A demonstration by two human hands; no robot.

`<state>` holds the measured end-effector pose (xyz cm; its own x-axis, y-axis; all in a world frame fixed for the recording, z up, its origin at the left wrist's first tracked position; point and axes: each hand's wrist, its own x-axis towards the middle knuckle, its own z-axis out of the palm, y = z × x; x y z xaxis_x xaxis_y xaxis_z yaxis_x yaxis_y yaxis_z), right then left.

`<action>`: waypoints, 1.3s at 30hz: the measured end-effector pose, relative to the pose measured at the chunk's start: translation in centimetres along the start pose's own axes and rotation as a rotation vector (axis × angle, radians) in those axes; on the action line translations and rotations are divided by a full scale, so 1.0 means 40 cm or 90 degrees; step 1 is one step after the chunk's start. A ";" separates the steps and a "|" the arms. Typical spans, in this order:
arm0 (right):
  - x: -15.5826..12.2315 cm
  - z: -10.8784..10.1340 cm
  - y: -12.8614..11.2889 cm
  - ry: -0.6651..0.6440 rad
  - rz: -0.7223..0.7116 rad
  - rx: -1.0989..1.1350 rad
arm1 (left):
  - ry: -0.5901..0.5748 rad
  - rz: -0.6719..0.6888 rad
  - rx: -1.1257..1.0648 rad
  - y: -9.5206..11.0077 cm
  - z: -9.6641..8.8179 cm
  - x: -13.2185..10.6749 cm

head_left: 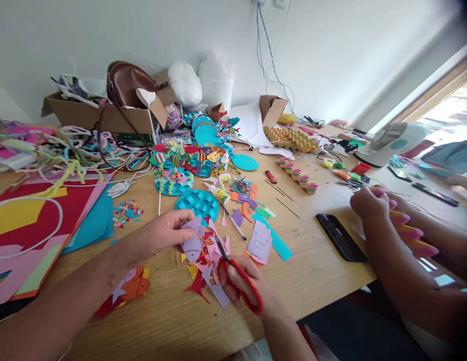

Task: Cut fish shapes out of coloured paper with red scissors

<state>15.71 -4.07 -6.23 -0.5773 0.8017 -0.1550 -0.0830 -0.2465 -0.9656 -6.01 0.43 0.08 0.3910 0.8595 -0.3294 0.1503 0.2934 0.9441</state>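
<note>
Between the thumb and fingers of my left hand is a piece of purple paper with a fish outline drawn on it. My right hand is wrapped round a pair of scissors with red handles, their blades pointing up and left toward the paper. Beneath both hands lies a pile of paper scraps in pink, purple, red and yellow. Cut-out paper fish, orange and pink among them, lie by my left forearm. Another purple sheet with drawn lines rests right of the scissors.
Blue painted egg-carton discs, a glue bottle and a pen lie beyond my hands. Coloured paper sheets are stacked at left. At right, a co-worker's hands hold a pink and yellow egg-carton strip near a black phone.
</note>
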 end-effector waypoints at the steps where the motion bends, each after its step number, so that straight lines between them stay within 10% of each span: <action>1: -0.001 -0.003 -0.012 0.036 -0.034 -0.011 | 0.001 0.011 0.024 0.001 -0.003 0.001; 6: 0.034 0.000 -0.100 0.218 -0.133 -0.068 | -0.001 0.053 0.161 0.014 0.007 0.004; 12: 0.097 0.021 -0.151 0.167 -0.130 -0.236 | -0.028 0.107 0.246 0.046 0.031 0.003; 24: 0.127 0.057 -0.120 0.376 -0.222 -0.008 | 0.148 0.122 -0.117 0.003 0.077 0.026; 39: 0.020 0.066 -0.093 0.119 -0.006 -0.084 | 0.181 0.100 -0.108 0.029 0.058 0.026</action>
<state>13.41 -3.94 -2.20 -0.4156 0.8936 -0.1697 0.0258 -0.1749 -0.9842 -3.34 0.68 0.79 0.1264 0.9745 -0.1852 -0.0532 0.1931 0.9797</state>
